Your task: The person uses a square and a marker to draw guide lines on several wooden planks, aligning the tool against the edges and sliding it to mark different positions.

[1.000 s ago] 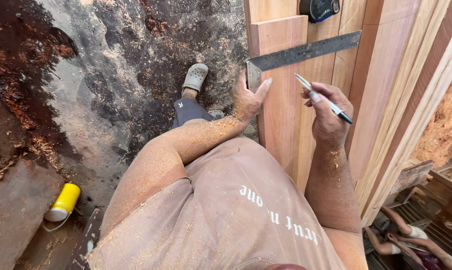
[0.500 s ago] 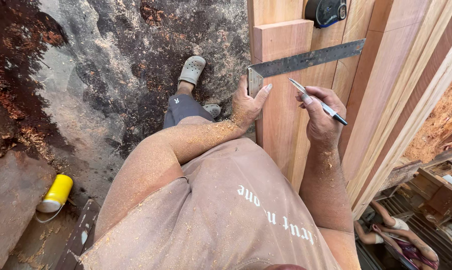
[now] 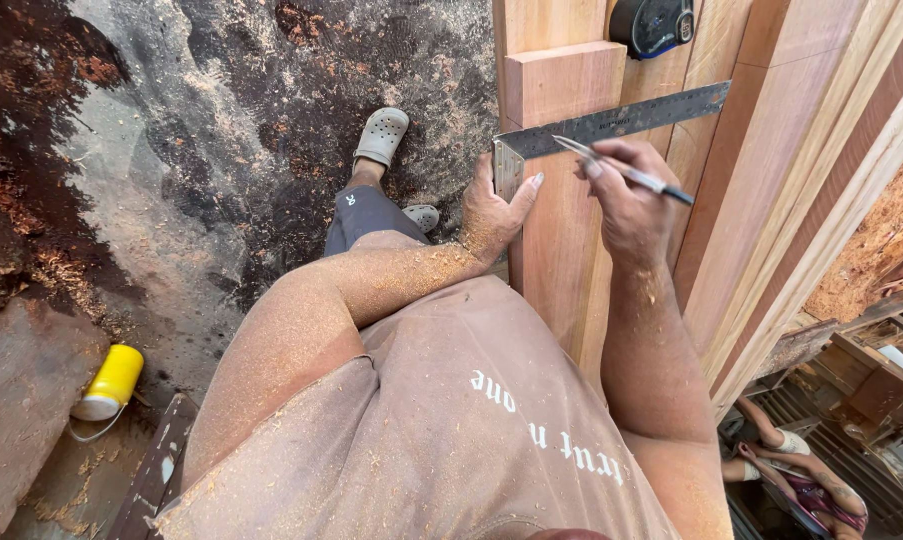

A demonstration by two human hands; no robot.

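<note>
Steel try square (image 3: 611, 124) lies across the reddish wooden board (image 3: 561, 240) — left hand (image 3: 493, 210) pins its stock at the board's edge. Right hand (image 3: 621, 205) grips a pen (image 3: 626, 172), tip just under the blade.

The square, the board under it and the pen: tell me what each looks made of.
Square: looks like bare steel, dull grey with fine ruled graduations along the blade.
Board: solid wood, pinkish-brown, seemingly unfinished, with straight grain lines and a matte, dusty face.
Pen, held in the right hand: silvery barrel with a dark end; whether metal or plastic is unclear.
</note>
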